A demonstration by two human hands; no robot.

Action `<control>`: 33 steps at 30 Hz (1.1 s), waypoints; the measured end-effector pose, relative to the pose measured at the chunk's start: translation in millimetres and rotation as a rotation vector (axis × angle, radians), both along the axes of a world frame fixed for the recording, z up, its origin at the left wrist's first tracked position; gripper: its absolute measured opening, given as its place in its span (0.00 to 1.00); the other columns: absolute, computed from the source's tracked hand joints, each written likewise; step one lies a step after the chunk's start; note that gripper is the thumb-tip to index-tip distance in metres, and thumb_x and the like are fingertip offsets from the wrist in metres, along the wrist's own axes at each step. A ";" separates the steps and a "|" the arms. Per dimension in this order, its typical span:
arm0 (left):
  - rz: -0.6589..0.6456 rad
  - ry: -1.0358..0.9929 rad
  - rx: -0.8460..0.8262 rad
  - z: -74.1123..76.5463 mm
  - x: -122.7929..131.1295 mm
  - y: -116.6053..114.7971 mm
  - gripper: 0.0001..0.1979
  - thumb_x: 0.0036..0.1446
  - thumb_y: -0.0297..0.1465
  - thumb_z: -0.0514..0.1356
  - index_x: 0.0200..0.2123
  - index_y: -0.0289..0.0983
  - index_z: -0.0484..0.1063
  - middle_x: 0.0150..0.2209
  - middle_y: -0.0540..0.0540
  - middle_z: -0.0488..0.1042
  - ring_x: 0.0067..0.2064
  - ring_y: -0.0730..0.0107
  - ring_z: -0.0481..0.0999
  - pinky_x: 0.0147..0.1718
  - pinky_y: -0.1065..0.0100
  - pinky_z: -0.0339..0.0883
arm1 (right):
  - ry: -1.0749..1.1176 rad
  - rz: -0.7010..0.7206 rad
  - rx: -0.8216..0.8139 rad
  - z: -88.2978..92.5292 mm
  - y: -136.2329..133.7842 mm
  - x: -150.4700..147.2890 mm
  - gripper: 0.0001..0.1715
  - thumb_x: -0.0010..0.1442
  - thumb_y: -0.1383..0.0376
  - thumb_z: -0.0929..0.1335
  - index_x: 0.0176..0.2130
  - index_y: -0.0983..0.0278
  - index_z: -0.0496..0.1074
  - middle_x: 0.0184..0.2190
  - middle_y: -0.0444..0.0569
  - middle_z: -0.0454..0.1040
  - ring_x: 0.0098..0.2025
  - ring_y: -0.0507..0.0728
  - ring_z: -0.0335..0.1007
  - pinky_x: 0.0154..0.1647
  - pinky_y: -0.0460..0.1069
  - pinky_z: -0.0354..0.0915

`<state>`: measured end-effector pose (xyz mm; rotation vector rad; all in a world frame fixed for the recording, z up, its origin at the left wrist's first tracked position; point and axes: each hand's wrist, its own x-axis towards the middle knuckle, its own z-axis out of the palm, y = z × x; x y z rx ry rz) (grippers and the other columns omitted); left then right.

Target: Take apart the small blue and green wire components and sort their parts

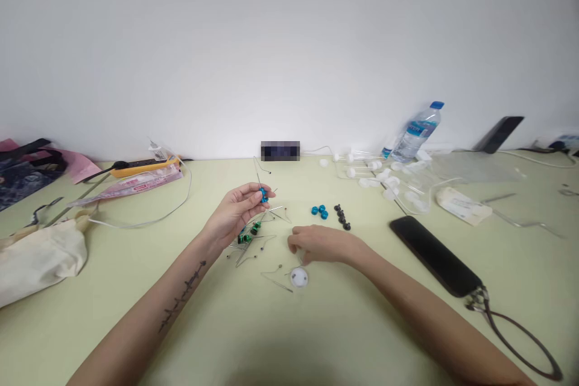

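Note:
My left hand (237, 211) is raised a little above the pale green table (316, 325) and pinches a thin wire with a blue bead (263, 194) on it. Below it lies a heap of bent wires with green and black beads (249, 234). My right hand (319, 244) rests palm down on the table, fingers curled near loose wires, just above a small round white cap (299, 277). What its fingertips hold, if anything, is hidden. Three loose blue beads (319, 211) and a row of black beads (342, 216) lie beyond the right hand.
A black phone (434, 255) with a looped strap lies at the right. White caps and clear tubes (384, 178), a water bottle (416, 131) and a white packet (462, 204) sit at the back right. A cloth bag (40, 256), pink packaging (136, 183) and a cable lie left.

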<state>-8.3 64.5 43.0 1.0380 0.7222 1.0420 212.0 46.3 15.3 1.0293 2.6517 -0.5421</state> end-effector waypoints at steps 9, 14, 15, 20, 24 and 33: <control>0.072 -0.033 -0.068 -5.5 0.0 4.9 0.07 0.54 0.25 0.63 0.38 0.33 0.76 0.36 0.45 0.75 0.36 0.76 0.75 0.39 0.77 0.72 | -0.014 0.000 0.193 -19.8 10.7 2.1 0.10 0.60 0.74 0.61 0.35 0.65 0.69 0.36 0.49 0.68 0.29 0.52 0.66 0.27 0.46 0.53; 0.061 -0.019 -0.083 -6.5 0.3 5.1 0.08 0.56 0.24 0.61 0.40 0.31 0.76 0.37 0.43 0.77 0.36 0.76 0.76 0.40 0.77 0.72 | -0.030 -0.083 0.274 -27.5 14.1 -1.1 0.14 0.57 0.80 0.58 0.33 0.70 0.69 0.33 0.55 0.70 0.29 0.55 0.67 0.27 0.47 0.54; 0.051 -0.018 -0.087 -7.0 0.4 5.3 0.08 0.56 0.24 0.61 0.40 0.31 0.76 0.37 0.43 0.77 0.36 0.76 0.76 0.40 0.77 0.72 | -0.019 -0.100 0.277 -26.3 14.4 -1.3 0.13 0.56 0.80 0.58 0.32 0.70 0.68 0.32 0.56 0.70 0.30 0.55 0.68 0.27 0.47 0.54; 0.018 -0.021 -0.078 -10.5 1.6 6.1 0.09 0.58 0.26 0.59 0.41 0.31 0.76 0.38 0.41 0.77 0.41 0.73 0.76 0.44 0.75 0.71 | 0.165 -0.146 0.163 -1.4 15.1 7.8 0.06 0.56 0.74 0.61 0.32 0.65 0.66 0.30 0.48 0.73 0.30 0.52 0.68 0.27 0.44 0.57; 0.042 -0.045 -0.041 -12.9 3.0 6.5 0.10 0.59 0.31 0.59 0.39 0.31 0.76 0.39 0.41 0.77 0.41 0.72 0.76 0.44 0.74 0.71 | 0.588 -0.277 -0.183 25.5 10.7 15.6 0.04 0.57 0.70 0.62 0.33 0.64 0.65 0.25 0.43 0.71 0.27 0.50 0.69 0.28 0.44 0.60; -0.088 0.003 -0.053 -14.3 13.4 -3.3 0.10 0.57 0.34 0.61 0.35 0.32 0.74 0.34 0.44 0.76 0.32 0.76 0.75 0.35 0.76 0.71 | 0.890 -0.477 -0.214 38.4 -14.1 -3.7 0.13 0.65 0.60 0.58 0.29 0.62 0.58 0.25 0.40 0.55 0.26 0.49 0.50 0.26 0.45 0.50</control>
